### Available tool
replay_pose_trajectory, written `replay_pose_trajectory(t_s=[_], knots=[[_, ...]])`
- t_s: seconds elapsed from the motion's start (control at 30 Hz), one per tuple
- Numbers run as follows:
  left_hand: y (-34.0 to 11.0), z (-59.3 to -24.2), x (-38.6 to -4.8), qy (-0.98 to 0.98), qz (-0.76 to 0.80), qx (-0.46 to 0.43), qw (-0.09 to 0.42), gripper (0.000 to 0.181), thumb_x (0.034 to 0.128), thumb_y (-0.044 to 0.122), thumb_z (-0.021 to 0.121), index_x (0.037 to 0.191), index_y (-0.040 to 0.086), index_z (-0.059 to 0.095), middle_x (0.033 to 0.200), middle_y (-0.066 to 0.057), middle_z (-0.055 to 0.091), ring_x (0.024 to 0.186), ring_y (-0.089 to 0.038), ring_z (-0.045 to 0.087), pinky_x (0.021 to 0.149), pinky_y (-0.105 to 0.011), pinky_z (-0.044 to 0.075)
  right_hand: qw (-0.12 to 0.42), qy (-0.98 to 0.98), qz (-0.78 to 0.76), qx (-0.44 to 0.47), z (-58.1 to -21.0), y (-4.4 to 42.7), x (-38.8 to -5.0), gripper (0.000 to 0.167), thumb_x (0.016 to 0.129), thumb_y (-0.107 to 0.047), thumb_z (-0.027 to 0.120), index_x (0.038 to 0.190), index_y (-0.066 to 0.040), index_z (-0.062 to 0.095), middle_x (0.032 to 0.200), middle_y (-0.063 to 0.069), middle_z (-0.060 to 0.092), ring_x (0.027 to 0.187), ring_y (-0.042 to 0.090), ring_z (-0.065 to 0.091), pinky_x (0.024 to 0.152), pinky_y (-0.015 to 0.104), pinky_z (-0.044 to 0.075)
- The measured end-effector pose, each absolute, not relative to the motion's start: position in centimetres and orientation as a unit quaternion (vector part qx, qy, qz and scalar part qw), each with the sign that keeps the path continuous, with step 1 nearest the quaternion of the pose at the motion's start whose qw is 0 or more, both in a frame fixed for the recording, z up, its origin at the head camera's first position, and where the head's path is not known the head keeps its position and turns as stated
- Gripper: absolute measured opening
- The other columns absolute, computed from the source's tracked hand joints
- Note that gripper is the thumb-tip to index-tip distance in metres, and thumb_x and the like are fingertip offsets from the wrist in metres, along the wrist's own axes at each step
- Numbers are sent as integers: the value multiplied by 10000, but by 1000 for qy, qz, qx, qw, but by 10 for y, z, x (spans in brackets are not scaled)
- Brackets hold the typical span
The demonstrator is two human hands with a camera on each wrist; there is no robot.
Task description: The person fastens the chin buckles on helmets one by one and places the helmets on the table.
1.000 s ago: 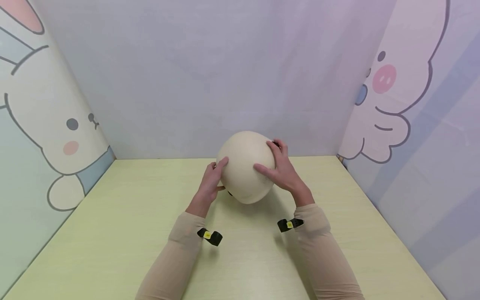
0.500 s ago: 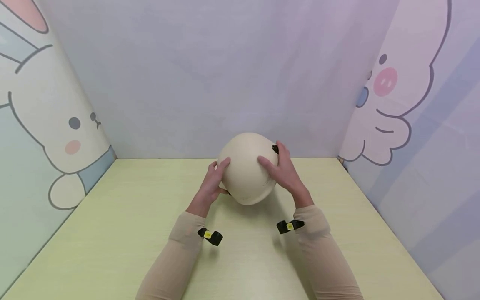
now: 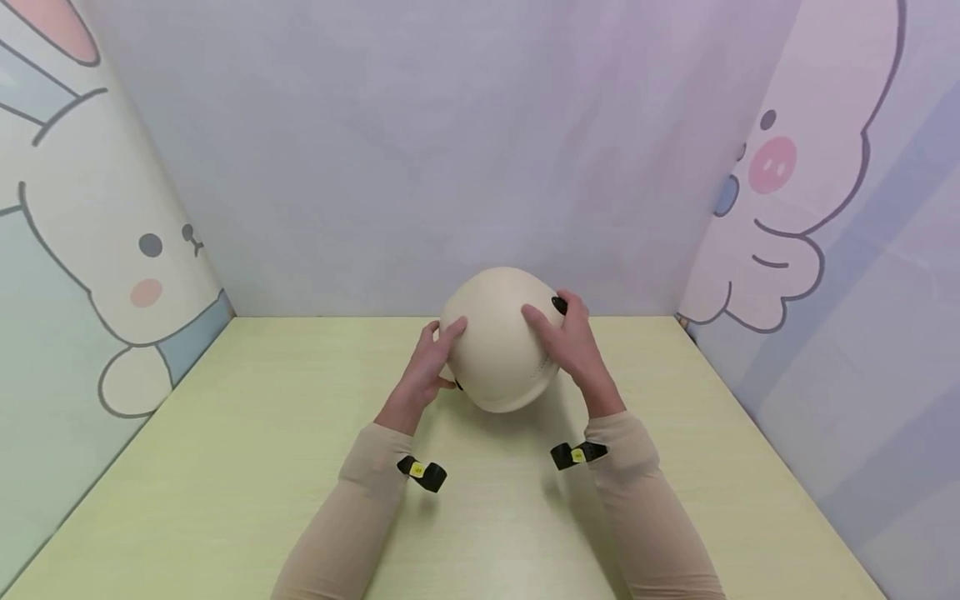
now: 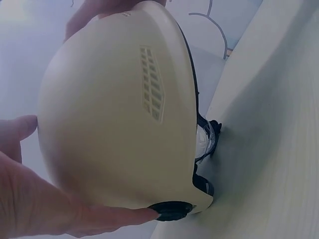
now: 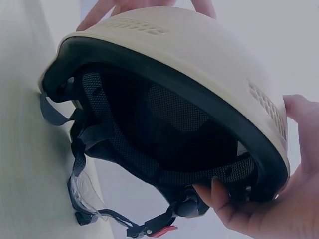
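Observation:
A cream helmet [image 3: 498, 350] is held between both hands near the back of the table, its smooth shell facing me. My left hand [image 3: 426, 365] grips its left side, thumb on the shell; in the left wrist view a finger touches the black side disc [image 4: 172, 210]. The right hand [image 3: 573, 343] holds the right side, with its thumb on the shell. In the right wrist view, fingers [image 5: 219, 199] curl over the rim into the dark lining [image 5: 159, 124]. A black chin strap [image 5: 117, 216] with a red-tabbed buckle [image 5: 162, 231] hangs from the helmet.
The pale wood table [image 3: 480, 517] meets a grey back wall [image 3: 450, 150] just behind the helmet. Side walls with a printed rabbit [image 3: 112, 217] and a pink-nosed animal [image 3: 810, 150] bound it. Black wrist straps [image 3: 423, 473] sit on both sleeves.
The helmet has shifted slightly right and turned a little, with more of the right black disc in view. The right fingers have slid down its far right side. Both hands keep holding it.

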State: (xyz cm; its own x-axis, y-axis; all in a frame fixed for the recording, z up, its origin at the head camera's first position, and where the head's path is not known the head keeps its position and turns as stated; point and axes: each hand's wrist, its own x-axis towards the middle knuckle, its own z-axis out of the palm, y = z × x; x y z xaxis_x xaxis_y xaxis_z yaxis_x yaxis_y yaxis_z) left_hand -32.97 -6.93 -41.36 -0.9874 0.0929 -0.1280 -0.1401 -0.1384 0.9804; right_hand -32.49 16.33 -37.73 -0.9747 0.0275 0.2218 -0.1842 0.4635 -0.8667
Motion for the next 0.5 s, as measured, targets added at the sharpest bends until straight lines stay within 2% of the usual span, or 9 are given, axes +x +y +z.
replay_pose_trajectory(t_s=[0.23,0.5], knots=[[-67,-414,-330,647,758,-15,75,859,911,519,660,1553,158,219,1554,-213,254,1401,-471,290,877,-774,385,92,-846,525,32,-374,167,-322,1002,866,-650,647,1545,-44,227,1546,201,273,1362,355,387,1065,524,401],[-69,-414,-330,658,750,-16,75,885,912,521,664,1567,162,191,1554,-207,263,1390,-459,323,883,-758,399,80,-856,510,22,-374,171,-324,998,822,-711,651,1510,-83,292,1499,181,340,1223,349,497,833,492,540]])
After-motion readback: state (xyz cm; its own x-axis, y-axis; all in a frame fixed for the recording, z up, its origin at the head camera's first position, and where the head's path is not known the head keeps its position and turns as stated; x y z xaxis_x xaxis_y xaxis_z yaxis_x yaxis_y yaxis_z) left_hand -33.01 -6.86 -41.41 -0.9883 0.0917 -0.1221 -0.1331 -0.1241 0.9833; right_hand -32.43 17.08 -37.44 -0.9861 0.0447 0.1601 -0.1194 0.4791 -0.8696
